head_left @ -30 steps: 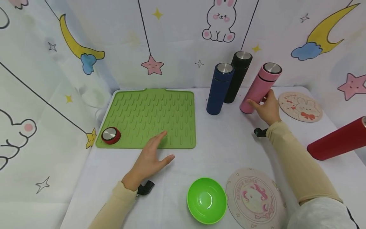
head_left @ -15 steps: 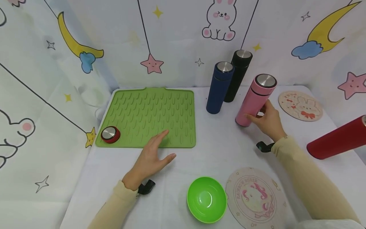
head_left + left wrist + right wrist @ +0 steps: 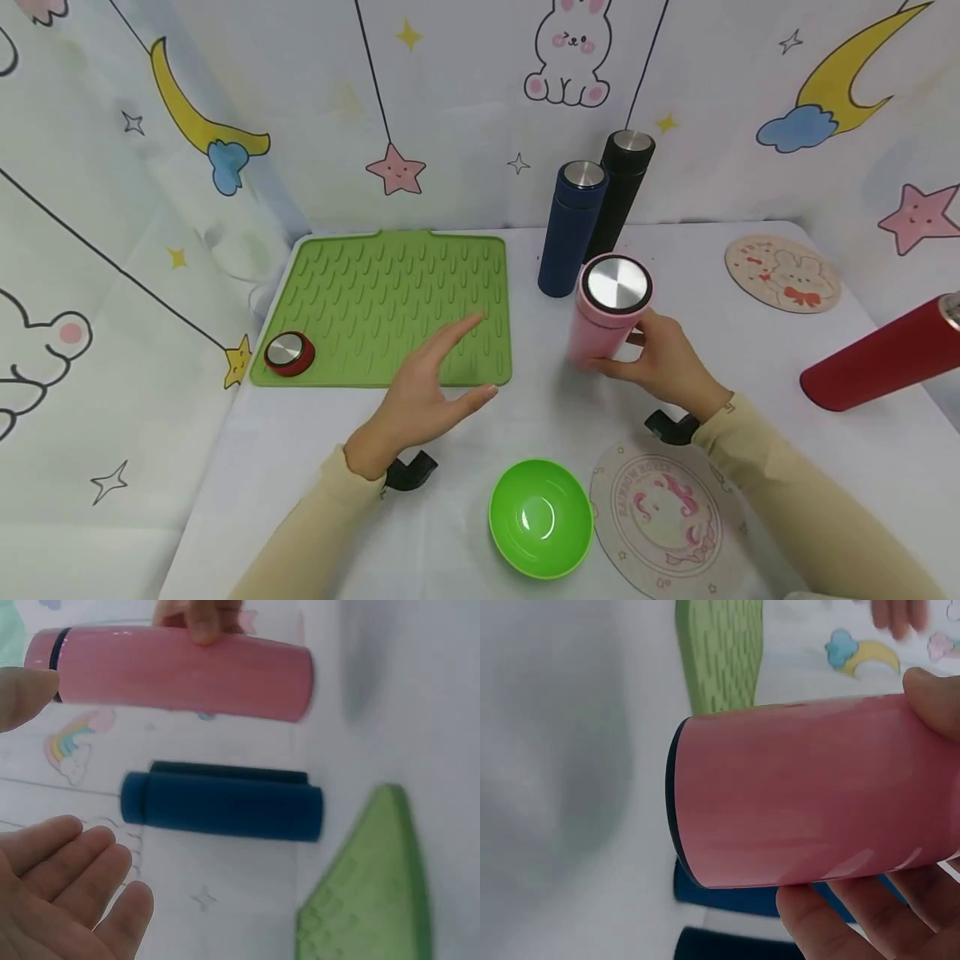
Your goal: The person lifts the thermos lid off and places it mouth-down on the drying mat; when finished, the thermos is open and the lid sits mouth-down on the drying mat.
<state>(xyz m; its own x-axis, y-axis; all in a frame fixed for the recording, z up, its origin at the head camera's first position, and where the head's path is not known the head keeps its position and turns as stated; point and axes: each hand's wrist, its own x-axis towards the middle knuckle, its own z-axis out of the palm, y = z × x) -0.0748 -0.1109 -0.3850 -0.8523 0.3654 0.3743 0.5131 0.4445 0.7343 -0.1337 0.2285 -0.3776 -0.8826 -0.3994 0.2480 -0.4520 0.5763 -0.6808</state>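
Observation:
My right hand (image 3: 671,367) grips a pink thermos (image 3: 596,333) with a steel-topped lid, thumb on one side and fingers on the other. In the right wrist view the base of the pink thermos (image 3: 795,795) shows close up, apart from the white tabletop. My left hand (image 3: 423,400) hovers over the front right part of a green drip mat (image 3: 405,292), fingers straight and thumb spread, holding nothing. From the left wrist, the left hand's fingers (image 3: 82,877) are seen below the pink thermos, and the thumb appears in front of its lid end.
A blue thermos (image 3: 570,233) and a black one (image 3: 622,192) stand behind the pink one. A red thermos body (image 3: 877,358) stands at right; a red lid (image 3: 288,353) sits on the mat. In front are a green bowl (image 3: 540,521) and a round coaster (image 3: 667,517). Another coaster (image 3: 783,273) lies back right.
My right hand has brought the pink thermos from the back right toward me and to the left, its top tipping nearer the camera. The left hand has shifted slightly right and up.

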